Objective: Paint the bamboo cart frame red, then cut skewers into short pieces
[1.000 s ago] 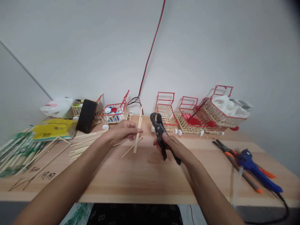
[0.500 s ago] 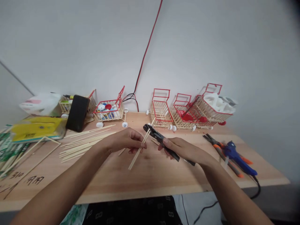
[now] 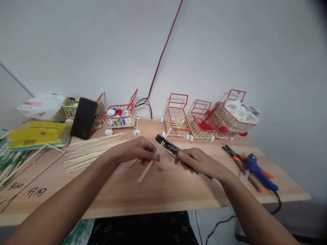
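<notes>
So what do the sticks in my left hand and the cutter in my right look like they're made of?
The sticks look like bare, unfinished wood or bamboo: pale, matte, thin, straight. The cutter looks like dark metal, near black with a dull sheen; whether the handles are coated can't be told.

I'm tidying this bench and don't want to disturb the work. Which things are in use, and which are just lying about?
In use:
left hand holding thin pale wooden sticks
right hand holding black cutting pliers, whose tip is at the sticks

Lying about:
loose pile of wooden sticks
red-framed stick carts
blue glue gun
orange-handled pliers
yellow packet
</notes>
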{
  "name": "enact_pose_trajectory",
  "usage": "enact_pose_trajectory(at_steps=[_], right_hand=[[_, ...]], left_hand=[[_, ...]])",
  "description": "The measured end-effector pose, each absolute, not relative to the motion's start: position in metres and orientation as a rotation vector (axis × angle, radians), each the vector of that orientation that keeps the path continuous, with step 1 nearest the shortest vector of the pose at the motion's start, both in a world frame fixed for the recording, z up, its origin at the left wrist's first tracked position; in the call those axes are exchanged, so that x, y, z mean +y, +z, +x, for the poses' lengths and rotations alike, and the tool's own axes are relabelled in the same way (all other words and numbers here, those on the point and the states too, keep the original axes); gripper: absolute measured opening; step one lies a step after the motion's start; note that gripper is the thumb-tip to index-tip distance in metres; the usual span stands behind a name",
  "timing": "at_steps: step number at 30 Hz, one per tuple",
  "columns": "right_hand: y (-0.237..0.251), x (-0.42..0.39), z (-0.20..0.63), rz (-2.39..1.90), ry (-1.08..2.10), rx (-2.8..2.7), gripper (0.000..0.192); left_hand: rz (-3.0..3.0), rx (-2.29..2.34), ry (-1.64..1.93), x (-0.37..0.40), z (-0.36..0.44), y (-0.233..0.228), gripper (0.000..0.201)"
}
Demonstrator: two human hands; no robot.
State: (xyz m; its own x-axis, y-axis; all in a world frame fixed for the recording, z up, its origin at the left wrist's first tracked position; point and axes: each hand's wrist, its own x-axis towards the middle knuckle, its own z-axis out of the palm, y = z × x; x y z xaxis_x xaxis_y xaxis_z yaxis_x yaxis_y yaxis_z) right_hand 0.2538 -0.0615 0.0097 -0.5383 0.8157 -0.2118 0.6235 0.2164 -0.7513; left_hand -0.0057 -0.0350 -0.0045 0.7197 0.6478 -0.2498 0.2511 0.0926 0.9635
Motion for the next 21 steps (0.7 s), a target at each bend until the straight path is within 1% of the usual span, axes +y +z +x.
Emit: enact_pose_trajectory(at_steps=[13, 21], right_hand=[[0.007, -0.071, 0.253, -1.415, 0.95, -2.358, 0.057], [-0.002, -0.076, 0.255, -1.446, 0.893, -2.357, 0.054]], left_hand=[[1.577, 0.789, 0.292, -0.035, -0.005, -0.008, 0.018], [1.577, 0.795, 0.268, -0.037, 0.001, -0.01, 0.017]])
